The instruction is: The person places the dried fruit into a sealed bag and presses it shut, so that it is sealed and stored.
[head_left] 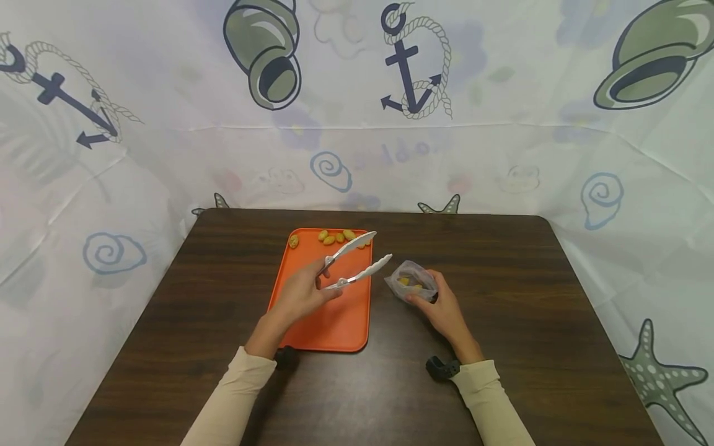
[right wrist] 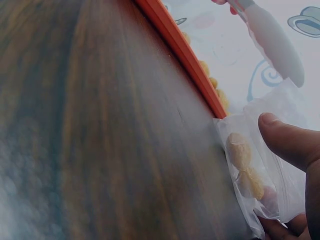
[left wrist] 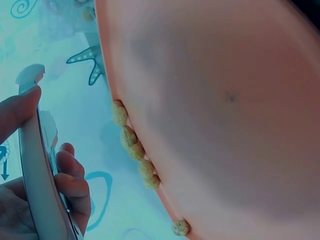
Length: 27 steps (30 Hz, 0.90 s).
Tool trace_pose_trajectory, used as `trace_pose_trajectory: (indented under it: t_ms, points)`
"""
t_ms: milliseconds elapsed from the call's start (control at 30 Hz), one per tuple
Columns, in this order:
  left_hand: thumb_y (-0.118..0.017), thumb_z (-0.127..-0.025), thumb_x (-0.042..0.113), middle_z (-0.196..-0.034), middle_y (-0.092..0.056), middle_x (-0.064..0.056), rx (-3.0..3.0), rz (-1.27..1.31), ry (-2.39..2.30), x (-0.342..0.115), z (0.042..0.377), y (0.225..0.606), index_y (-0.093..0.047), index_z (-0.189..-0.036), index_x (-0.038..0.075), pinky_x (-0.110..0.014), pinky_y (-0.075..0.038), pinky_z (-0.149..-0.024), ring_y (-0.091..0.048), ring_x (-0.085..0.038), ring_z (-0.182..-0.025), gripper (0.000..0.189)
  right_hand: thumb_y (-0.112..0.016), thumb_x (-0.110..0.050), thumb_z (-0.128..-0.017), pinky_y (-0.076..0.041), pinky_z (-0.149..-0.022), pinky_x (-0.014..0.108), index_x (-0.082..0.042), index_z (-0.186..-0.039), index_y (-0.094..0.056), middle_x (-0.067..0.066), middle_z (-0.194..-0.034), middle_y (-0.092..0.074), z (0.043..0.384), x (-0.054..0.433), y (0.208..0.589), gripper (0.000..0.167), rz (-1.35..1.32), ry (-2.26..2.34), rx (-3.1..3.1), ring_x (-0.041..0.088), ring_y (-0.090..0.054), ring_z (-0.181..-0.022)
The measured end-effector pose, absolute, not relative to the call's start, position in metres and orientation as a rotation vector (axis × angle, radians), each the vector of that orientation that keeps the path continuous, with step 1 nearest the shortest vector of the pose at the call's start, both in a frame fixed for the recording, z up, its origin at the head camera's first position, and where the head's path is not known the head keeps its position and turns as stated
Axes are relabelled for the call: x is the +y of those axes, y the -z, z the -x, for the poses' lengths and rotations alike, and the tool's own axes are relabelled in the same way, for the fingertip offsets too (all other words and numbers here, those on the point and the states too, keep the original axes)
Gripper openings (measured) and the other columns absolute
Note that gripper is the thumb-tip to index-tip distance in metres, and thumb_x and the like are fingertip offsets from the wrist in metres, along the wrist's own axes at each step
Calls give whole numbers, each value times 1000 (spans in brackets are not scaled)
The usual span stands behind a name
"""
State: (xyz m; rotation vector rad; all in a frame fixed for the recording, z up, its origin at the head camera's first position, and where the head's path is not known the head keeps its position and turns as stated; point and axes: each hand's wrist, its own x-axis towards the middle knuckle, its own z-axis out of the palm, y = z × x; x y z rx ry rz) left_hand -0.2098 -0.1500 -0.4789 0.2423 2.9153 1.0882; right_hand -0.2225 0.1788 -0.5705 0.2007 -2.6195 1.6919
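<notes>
My left hand (head_left: 305, 288) holds a pair of tongs (head_left: 357, 272) with whitish tips, spread apart over the right part of an orange tray (head_left: 290, 334). Nothing sits between the tong tips. In the left wrist view, thumb and fingers lie around the tongs (left wrist: 35, 165). To the right of the tray, my right hand (head_left: 446, 310) grips a clear plastic bag (head_left: 415, 271) by its side, its mouth facing up. Yellowish-brown, nut-like pieces (right wrist: 240, 150) show through the bag in the right wrist view. Several similar pieces (head_left: 329, 240) lie along the tray's far edge.
The tray lies on a dark wooden table (head_left: 474, 260), left of the bag. Behind and beside the table hangs a white sheet (head_left: 368, 155) printed with anchors, shells and starfish. A dark band (head_left: 442, 368) is worn on my right wrist.
</notes>
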Motion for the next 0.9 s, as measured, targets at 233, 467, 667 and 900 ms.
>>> trace_pose_trajectory:
  t_ms: [233,467,667,900]
  points:
    - [-84,-86,31,-92,-62,-8,2940,-173,-1110,-154,217,485,-60,-131,7,-32,-41,-57,-51,-21,-68,56,-84,-39,-86,-44,-99,46,-21,-142,-48,10,-132,-63,223,181,570,68,-200,-1687,-2616,28,-60,-115]
    - [-85,-86,30,-86,-61,-8,2967,-141,-1089,-159,222,489,-62,-128,7,-31,-39,-55,-49,-21,-64,53,-83,-39,-87,-45,-97,44,-21,-141,-48,10,-130,-63,223,180,571,67,-209,-1679,-2625,27,-60,-112]
    - [-85,-85,32,-77,-56,-6,2982,-110,-1043,-161,226,493,-64,-115,8,-33,-38,-55,-49,-21,-63,44,-84,-39,-86,-45,-97,45,-21,-140,-49,10,-131,-63,222,178,572,66,-205,-1688,-2619,27,-59,-114]
    - [-85,-85,31,-77,-55,-6,2990,-110,-1047,-163,231,499,-64,-112,8,-34,-38,-56,-49,-22,-63,42,-84,-40,-87,-44,-98,46,-21,-141,-49,10,-132,-62,222,179,573,67,-205,-1708,-2608,28,-60,-114]
